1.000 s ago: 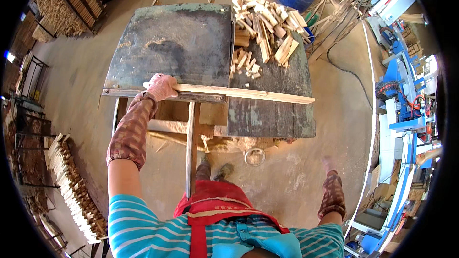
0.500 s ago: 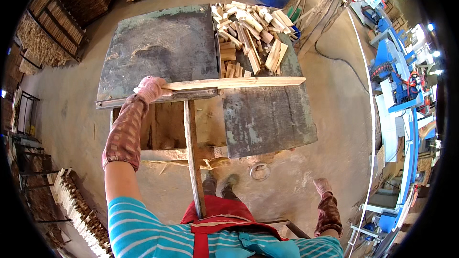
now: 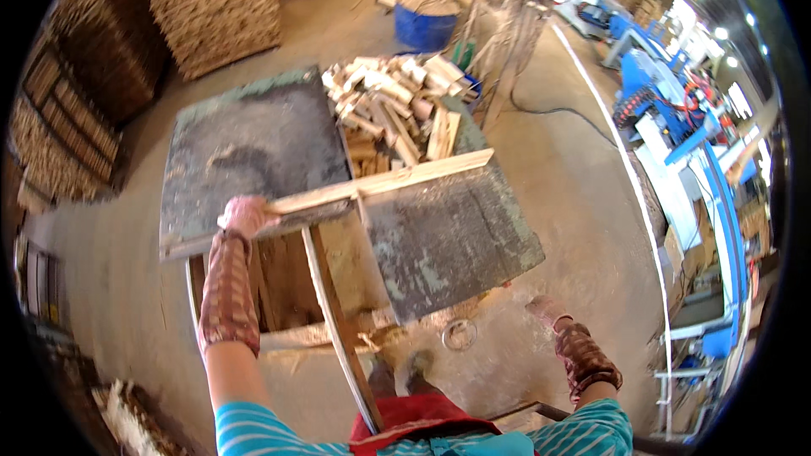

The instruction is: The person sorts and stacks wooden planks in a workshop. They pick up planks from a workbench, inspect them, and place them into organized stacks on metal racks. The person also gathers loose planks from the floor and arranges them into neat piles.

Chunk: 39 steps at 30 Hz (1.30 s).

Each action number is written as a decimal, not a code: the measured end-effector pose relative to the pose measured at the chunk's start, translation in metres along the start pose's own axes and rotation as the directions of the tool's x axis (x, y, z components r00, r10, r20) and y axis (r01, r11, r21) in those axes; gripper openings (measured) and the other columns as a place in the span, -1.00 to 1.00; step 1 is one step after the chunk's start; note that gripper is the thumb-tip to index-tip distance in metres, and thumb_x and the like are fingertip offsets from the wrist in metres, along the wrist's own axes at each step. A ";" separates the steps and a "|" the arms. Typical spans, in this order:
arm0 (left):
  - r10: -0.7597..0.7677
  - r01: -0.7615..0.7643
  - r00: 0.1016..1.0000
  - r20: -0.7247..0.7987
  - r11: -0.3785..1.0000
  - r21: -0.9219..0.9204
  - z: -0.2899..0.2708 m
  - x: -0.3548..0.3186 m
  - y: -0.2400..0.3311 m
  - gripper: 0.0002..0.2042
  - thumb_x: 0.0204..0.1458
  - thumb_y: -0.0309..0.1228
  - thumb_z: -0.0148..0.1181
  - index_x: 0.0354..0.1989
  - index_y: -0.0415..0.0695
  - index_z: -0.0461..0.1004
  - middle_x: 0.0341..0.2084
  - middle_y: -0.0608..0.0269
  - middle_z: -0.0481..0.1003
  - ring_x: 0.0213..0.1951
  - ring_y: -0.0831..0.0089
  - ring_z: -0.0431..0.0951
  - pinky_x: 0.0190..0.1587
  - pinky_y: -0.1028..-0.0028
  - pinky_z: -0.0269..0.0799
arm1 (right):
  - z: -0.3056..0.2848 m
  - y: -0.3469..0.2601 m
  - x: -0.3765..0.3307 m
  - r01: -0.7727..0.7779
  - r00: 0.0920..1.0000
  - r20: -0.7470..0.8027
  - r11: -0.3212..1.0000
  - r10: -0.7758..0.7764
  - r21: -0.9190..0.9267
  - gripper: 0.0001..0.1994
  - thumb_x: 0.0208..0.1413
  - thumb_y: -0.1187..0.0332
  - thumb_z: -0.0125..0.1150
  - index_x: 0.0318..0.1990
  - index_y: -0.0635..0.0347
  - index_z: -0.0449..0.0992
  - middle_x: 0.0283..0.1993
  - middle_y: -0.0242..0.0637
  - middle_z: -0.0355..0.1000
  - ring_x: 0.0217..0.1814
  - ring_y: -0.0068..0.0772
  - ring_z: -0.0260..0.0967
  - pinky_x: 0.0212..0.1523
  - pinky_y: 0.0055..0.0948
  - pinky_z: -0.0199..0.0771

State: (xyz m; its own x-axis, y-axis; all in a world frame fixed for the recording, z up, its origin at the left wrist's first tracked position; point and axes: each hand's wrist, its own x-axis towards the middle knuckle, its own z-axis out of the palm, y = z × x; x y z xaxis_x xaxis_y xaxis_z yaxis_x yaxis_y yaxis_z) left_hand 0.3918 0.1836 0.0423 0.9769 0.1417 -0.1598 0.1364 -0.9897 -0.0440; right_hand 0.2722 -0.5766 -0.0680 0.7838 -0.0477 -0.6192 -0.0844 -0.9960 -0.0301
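Observation:
My left hand (image 3: pixel 247 216), in a pale pink glove, is closed on the left end of a long wooden strip (image 3: pixel 414 175). The strip lies across the near edge of a dark, worn tabletop (image 3: pixel 253 139) and spans the gap to a second dark panel (image 3: pixel 456 232) on the right. My right hand (image 3: pixel 549 311), also gloved, hangs apart from the table over the floor, its fingers loosely stretched and nothing seen in them. Beyond the strip lies a heap of short wood offcuts (image 3: pixel 393 109).
An upright wooden bar (image 3: pixel 338 321) runs from the table frame toward my red apron. Behind the offcuts stand a blue tub (image 3: pixel 427 27) and tall stacks of wood (image 3: pixel 211 4). Blue machinery (image 3: pixel 659 88) lines the right side, past a white floor line (image 3: pixel 629 160). A cable (image 3: pixel 566 114) crosses the floor.
The view has tilted up and turned, so the table sits lower and slanted. My right hand has come closer to the right panel. My left hand still grips the wooden strip.

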 end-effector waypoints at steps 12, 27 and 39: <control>0.028 -0.021 0.998 0.062 0.993 -0.113 -0.009 0.033 0.015 -0.50 -0.13 0.12 0.31 -0.22 -0.08 0.69 -0.21 -0.05 0.63 -0.06 0.01 0.61 0.01 0.14 0.51 | 0.025 0.001 -0.016 0.055 0.996 -0.082 0.976 -0.039 0.211 -0.50 0.21 -0.08 0.05 -0.03 0.17 0.63 -0.05 -0.03 0.59 0.02 -0.02 0.53 0.06 -0.11 0.46; -0.113 0.119 0.985 0.127 0.992 -0.039 0.001 -0.078 0.048 -0.55 -0.24 0.04 0.51 -0.30 -0.04 0.67 -0.34 0.02 0.65 -0.22 -0.03 0.63 -0.13 0.11 0.50 | -0.026 0.032 0.180 -0.044 0.955 0.007 0.120 0.295 0.992 -0.52 0.21 -0.12 0.16 -0.23 0.20 0.61 -0.37 -0.25 0.55 -0.37 -0.31 0.42 -0.29 -0.28 0.41; -0.226 0.208 0.918 0.326 0.974 0.090 0.015 -0.198 0.095 -0.62 -0.23 0.07 0.50 -0.39 0.04 0.70 -0.40 0.20 0.65 -0.26 0.17 0.66 -0.16 0.23 0.51 | 0.025 0.026 0.257 -0.263 0.947 0.219 -0.173 -0.234 0.949 -0.45 0.37 -0.10 -0.01 -0.01 0.29 0.60 -0.16 -0.24 0.60 -0.13 -0.33 0.52 -0.03 -0.29 0.48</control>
State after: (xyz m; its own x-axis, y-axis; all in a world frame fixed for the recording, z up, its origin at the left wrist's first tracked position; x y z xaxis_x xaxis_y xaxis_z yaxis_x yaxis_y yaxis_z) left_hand 0.2088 0.0622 0.0548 0.8122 0.3604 -0.4588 0.3208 -0.9327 -0.1648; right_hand 0.4558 -0.6132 -0.2472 0.6270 0.2049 -0.7516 -0.7754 0.2573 -0.5767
